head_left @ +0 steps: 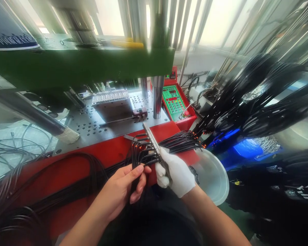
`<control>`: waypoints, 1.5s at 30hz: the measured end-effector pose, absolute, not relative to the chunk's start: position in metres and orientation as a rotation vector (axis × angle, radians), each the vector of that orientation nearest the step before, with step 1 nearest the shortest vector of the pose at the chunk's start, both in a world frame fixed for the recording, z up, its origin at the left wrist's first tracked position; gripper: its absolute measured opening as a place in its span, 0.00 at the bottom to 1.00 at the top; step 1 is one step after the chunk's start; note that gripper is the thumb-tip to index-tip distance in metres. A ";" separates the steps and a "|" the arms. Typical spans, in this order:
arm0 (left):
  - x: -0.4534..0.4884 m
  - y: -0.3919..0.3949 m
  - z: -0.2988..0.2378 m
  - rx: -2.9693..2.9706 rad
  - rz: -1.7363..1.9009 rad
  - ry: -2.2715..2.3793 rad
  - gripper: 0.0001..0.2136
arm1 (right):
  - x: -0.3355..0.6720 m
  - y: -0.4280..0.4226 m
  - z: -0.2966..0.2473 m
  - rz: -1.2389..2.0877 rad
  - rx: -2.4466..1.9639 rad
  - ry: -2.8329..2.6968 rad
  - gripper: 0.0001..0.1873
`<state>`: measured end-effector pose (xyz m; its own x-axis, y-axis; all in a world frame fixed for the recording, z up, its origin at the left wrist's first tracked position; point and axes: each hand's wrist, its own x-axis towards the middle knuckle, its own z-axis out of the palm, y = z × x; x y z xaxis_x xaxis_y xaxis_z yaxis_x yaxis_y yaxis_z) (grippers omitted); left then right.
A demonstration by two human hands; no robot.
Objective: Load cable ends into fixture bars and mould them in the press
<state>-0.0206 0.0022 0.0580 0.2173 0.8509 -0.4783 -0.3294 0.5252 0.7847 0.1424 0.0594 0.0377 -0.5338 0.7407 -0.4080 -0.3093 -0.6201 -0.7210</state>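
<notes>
My right hand point(176, 171), in a white glove, is closed around the near end of a long metal bar point(152, 138), which tilts up and away to the left. Several black cables point(135, 153) run from the bar's left side. My bare left hand point(129, 181) pinches these cables between thumb and fingers, just below the bar. Behind the bar, a bundle of black cables with orange tips point(182, 140) lies on the red machine ledge point(169, 130). Past the ledge, a metal mould block point(113, 106) stands on the press's perforated plate point(89, 128).
A green press beam point(82, 65) spans above the plate between steel columns point(157, 97). A red control box point(178, 102) stands at the right. Beside my right hand is a translucent tub point(215, 177). Dark cables point(74, 194) drape at left; a blue bin point(248, 148) sits right.
</notes>
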 end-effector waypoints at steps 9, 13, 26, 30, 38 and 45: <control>-0.023 0.003 0.063 0.535 0.905 1.022 0.11 | 0.144 0.058 0.044 2.205 -0.971 -0.845 0.34; -0.023 0.004 0.066 0.531 0.902 1.019 0.11 | 0.143 0.058 0.048 2.206 -0.981 -0.791 0.34; -0.023 0.004 0.063 0.574 0.882 1.064 0.11 | 0.148 0.056 0.045 2.155 -0.947 -0.991 0.36; -0.023 0.000 0.062 0.684 0.863 1.079 0.12 | 0.153 0.052 0.052 2.035 -0.881 -1.123 0.31; -0.021 0.000 0.064 0.758 0.874 1.083 0.13 | 0.154 0.050 0.058 1.957 -0.874 -1.163 0.29; -0.021 0.000 0.068 0.699 0.858 1.088 0.13 | 0.151 0.050 0.046 2.119 -0.964 -1.043 0.36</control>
<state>-0.0211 -0.0001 0.0685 0.2180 0.8624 -0.4568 -0.2428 0.5013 0.8305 0.1513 0.0503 0.0459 -0.5692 0.7455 -0.3467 -0.1798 -0.5243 -0.8323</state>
